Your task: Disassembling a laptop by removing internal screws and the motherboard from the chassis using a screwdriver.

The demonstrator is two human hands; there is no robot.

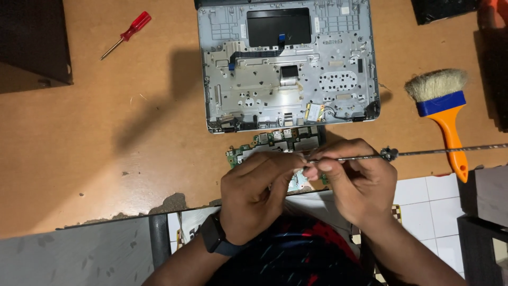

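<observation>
My left hand (254, 193) and my right hand (357, 182) meet over a green circuit board (275, 142) at the table's near edge. The right hand pinches the end of a long thin metal rod (423, 153) that runs off to the right, with a small fitting partway along it. The left hand's fingers close on the same spot, touching the rod's tip and the board below. A dark watch sits on my left wrist. Beyond the board lies an opened grey laptop shell (288, 66) with its inner frame, black touchpad panel and a ribbon cable exposed.
A red-handled screwdriver (127, 34) lies at the far left of the brown table (106, 132). A brush (442, 106) with orange handle and blue band rests at the right. Dark boxes stand at the far left and right edges. White floor tiles show below the chipped edge.
</observation>
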